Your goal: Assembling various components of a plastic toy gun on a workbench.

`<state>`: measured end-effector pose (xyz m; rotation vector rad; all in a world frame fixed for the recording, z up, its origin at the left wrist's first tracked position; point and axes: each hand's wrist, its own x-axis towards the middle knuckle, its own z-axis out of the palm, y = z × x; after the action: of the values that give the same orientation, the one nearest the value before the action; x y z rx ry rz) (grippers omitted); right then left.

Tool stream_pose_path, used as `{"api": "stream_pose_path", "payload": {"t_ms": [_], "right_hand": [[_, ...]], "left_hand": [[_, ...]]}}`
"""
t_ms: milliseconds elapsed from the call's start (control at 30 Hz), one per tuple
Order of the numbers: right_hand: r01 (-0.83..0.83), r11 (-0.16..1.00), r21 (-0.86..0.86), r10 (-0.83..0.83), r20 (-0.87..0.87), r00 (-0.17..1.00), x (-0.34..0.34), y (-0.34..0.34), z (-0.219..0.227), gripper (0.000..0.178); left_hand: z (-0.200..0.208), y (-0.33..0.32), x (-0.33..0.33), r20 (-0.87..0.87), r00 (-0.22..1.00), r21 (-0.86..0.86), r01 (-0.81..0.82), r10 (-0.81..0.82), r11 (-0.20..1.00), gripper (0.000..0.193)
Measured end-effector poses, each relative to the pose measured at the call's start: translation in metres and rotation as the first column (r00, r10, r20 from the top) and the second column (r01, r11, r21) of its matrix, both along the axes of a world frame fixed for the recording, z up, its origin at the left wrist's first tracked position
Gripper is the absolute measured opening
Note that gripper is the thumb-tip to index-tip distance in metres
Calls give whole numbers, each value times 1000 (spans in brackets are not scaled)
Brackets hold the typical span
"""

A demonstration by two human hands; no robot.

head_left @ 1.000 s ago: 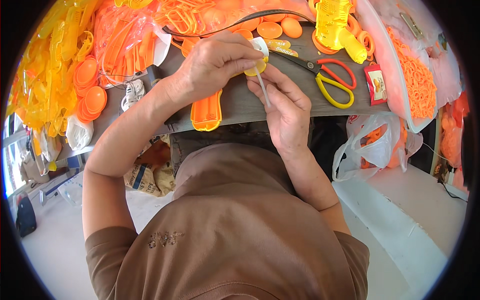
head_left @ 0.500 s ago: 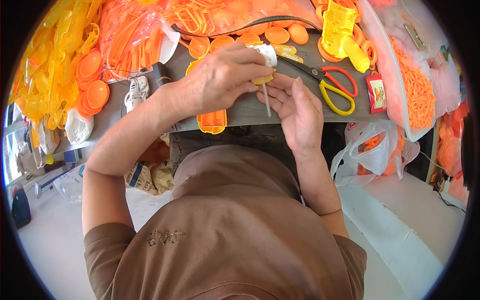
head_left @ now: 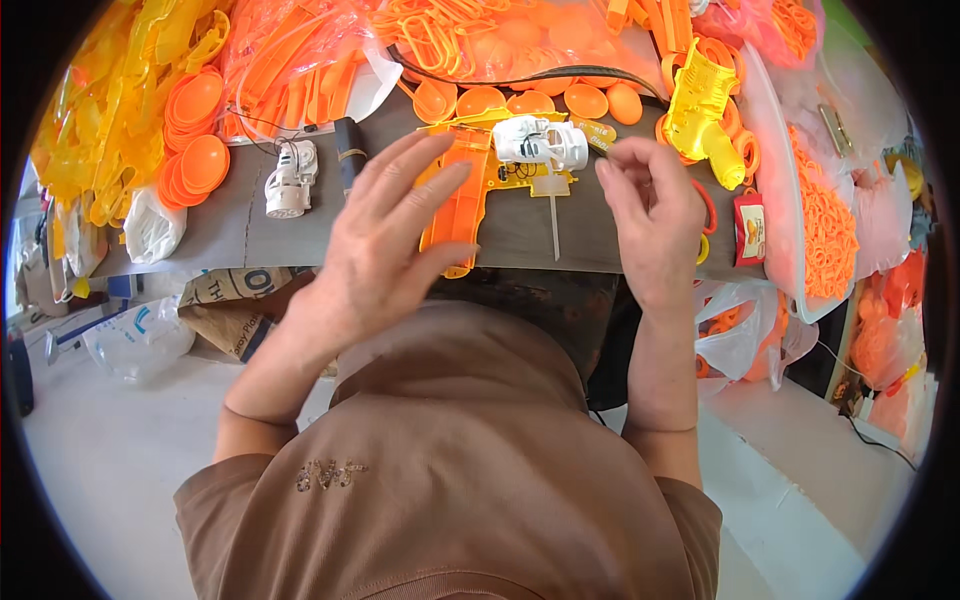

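A white plastic mechanism with a round end (head_left: 540, 143) lies on the table, at the top of an orange and yellow toy gun shell half (head_left: 460, 190). Under the mechanism sits a small pale square piece (head_left: 550, 186), and a thin white tube (head_left: 556, 232) points from it toward the table's front edge. My left hand (head_left: 385, 235) hovers at the left of the shell, empty, fingers spread. My right hand (head_left: 660, 215) is right of the mechanism with its fingers loosely curled and nothing visible in them. It covers most of a pair of scissors (head_left: 711, 207); parts of the red and yellow handles show.
Another white mechanism (head_left: 291, 178) and a dark bar-shaped object (head_left: 349, 150) lie at the left. Orange round cups (head_left: 203, 165) are stacked beyond. A yellow toy gun body (head_left: 705, 110), a red packet (head_left: 748, 228) and a bin of orange rings (head_left: 825, 225) stand at the right.
Both hands have let go of the white mechanism, which now lies on the shell. My left hand has drawn back toward the left and my right hand has shifted right, over the scissors.
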<state>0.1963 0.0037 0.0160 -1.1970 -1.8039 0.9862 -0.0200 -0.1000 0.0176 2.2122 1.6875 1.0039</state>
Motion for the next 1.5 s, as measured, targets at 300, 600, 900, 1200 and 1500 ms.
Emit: {"api": "stream_pose_path", "payload": {"t_ms": [300,600,900,1200,1500], "right_hand": [[-479,874,80,377,511,773,-45,43,22,17],[-605,794,60,396,705,589,-41,26,37,31],[-483,791,375,152,645,749,-43,11,6,27],[-440,759,480,115,566,816,-40,12,-5,24],[-436,737,516,123,533,837,-38,9,-6,33]], "left_hand": [[-22,6,15,-87,996,-137,-1,-11,991,80],[-26,8,16,-71,997,-112,12,-21,994,76],[-26,9,15,-42,999,-81,16,-19,997,76],[-26,8,16,-12,1000,-91,9,-10,996,77],[-27,7,17,4,1000,-123,-4,5,992,80]]}}
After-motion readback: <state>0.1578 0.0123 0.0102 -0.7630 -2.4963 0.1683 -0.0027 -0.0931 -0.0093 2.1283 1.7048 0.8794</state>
